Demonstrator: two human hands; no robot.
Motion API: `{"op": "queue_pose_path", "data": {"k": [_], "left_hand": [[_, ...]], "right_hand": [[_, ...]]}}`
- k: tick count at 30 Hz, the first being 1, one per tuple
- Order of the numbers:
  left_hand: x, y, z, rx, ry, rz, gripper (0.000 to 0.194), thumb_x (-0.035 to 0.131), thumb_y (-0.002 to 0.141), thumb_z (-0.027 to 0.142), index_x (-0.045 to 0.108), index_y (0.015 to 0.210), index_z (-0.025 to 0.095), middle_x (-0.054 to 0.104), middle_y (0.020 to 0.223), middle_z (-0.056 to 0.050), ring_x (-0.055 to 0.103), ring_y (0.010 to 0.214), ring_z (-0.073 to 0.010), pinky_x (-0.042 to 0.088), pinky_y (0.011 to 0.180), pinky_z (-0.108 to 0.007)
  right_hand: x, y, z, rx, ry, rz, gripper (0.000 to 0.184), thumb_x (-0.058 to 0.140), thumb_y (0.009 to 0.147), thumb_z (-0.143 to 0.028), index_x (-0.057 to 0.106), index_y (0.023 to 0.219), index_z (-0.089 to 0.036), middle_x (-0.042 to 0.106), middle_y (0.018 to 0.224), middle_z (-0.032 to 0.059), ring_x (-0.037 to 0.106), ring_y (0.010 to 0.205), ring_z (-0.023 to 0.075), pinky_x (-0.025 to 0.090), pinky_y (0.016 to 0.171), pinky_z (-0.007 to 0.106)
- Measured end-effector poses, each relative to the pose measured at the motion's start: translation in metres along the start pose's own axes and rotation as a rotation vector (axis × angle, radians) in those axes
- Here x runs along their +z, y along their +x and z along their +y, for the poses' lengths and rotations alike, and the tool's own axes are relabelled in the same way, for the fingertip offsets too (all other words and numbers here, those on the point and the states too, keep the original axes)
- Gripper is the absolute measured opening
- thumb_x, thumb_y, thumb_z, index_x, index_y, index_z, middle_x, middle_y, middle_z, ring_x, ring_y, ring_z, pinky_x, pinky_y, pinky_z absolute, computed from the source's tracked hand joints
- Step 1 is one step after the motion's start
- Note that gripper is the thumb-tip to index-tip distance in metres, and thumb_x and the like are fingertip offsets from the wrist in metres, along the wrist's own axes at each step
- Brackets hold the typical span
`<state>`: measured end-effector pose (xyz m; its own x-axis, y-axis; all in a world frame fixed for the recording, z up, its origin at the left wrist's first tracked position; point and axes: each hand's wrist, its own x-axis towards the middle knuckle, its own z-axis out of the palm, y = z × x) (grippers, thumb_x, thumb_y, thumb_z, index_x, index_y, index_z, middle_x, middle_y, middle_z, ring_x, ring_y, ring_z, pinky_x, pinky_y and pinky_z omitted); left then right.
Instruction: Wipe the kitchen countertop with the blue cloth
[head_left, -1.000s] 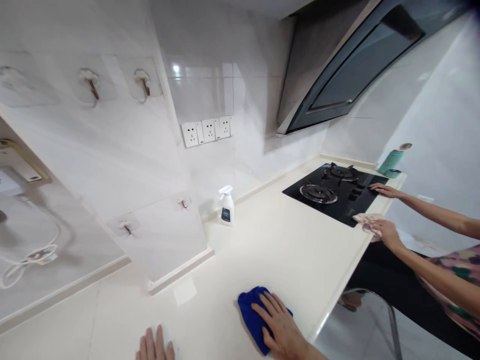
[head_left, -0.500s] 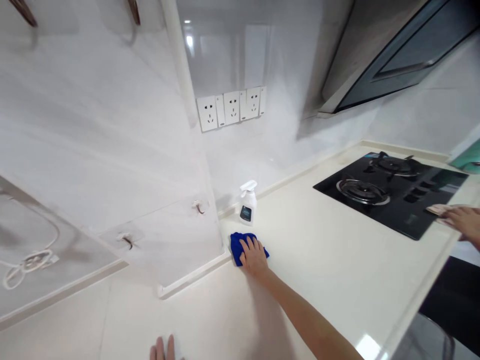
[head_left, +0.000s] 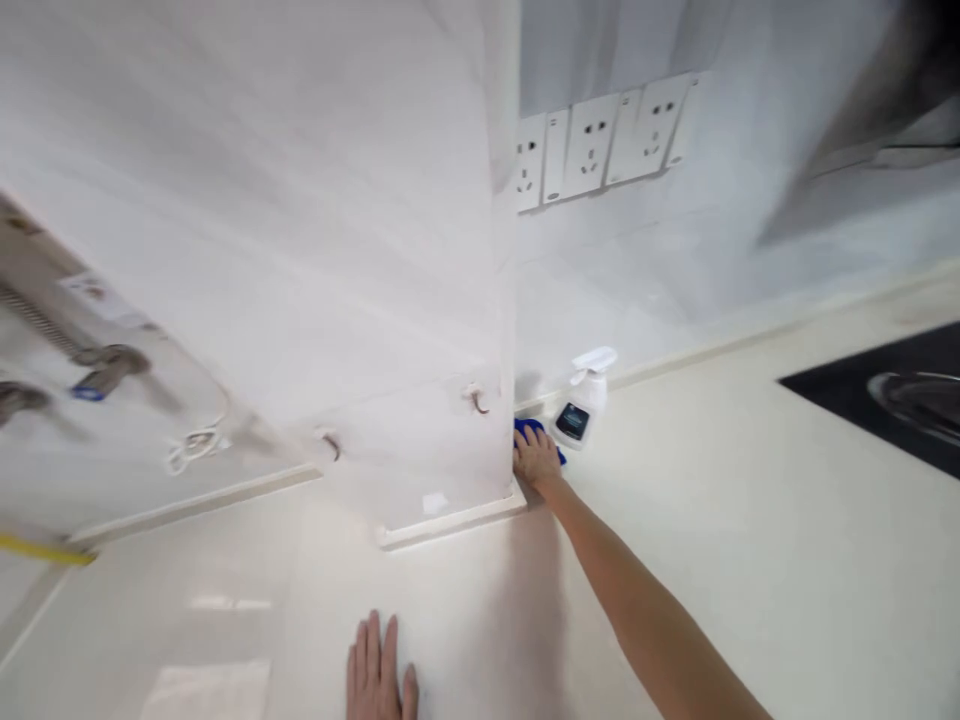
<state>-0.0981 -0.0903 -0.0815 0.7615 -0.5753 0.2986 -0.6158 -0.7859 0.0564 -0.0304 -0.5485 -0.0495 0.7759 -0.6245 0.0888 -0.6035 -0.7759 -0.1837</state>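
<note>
The right hand (head_left: 537, 458) sits at the far end of a long bare arm, right in the inner corner where the wall panel meets the upstand, pressing down on a blue microfibre cloth (head_left: 523, 426). Only slivers of blue show, on either side of the hand, so the cloth lies mostly beneath the palm, flat on the bench (head_left: 750, 560). Whether the fingers also clench it is too small to tell. The left hand (head_left: 375, 668) lies open and empty on the bench near the lower edge of the view, fingers spread and pointing toward the wall, its wrist cut off by the frame.

Just beside the cloth stands a white trigger spray bottle (head_left: 581, 405) with a dark label, upright against the back upstand (head_left: 720, 350). Above it runs a row of white wall sockets (head_left: 600, 140), and small adhesive hooks (head_left: 475, 398) are stuck low on the panel. A black glass gas hob (head_left: 862, 400) shows at the right edge, well apart from both hands.

As for progress, the bench looks evenly pale, with no streaks or wet marks to separate wiped from unwiped areas, so what is done and what is left cannot be judged from this view
</note>
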Motion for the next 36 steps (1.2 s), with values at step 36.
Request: {"op": "queue_pose_path", "data": {"k": [36], "left_hand": [[-0.056, -0.067, 0.018, -0.139, -0.544, -0.352, 0.065, 0.038, 0.094, 0.040, 0.029, 0.149, 0.006, 0.033, 0.156, -0.019, 0.027, 0.147, -0.0279, 0.026, 0.127, -0.045]], "right_hand": [[0.025, -0.386, -0.154, -0.429, 0.620, 0.065, 0.051, 0.045, 0.095, -0.042, 0.050, 0.142, -0.025, 0.050, 0.145, 0.0138, 0.035, 0.140, 0.0385, 0.025, 0.113, 0.068]]}}
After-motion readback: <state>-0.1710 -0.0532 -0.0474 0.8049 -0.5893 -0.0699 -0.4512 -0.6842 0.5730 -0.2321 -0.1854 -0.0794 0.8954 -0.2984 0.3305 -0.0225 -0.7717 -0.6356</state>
